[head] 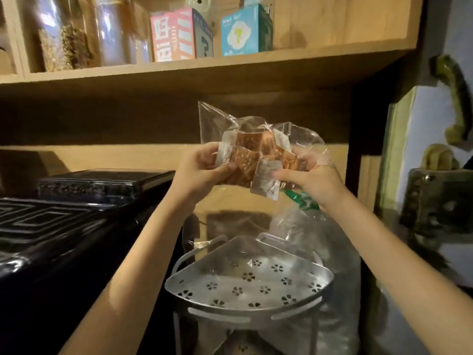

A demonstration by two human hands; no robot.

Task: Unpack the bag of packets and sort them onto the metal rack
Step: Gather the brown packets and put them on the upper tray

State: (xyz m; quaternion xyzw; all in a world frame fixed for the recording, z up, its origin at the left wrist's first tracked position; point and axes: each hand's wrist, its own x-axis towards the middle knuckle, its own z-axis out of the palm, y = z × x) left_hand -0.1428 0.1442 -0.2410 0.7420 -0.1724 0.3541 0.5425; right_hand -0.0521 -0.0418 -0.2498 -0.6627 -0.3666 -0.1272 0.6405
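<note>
I hold a clear plastic bag [217,119] at chest height above the metal rack [245,285]. Inside it are several brown packets [245,155] with white ends. My left hand [197,167] pinches the bag and packets from the left. My right hand [309,175] grips the bag's right side together with a white-ended packet [266,179]; a green clip or tie [304,199] shows under that hand. The rack's top tier is a corner-shaped perforated tray with flower holes, and nothing lies on it. A lower tier shows dimly beneath.
A black appliance [76,221] stands to the left. A wooden shelf [204,70] above carries jars [64,34] and coloured boxes [179,34]. More crumpled clear plastic [340,265] hangs behind the rack at right. A dark object [435,201] stands at the far right.
</note>
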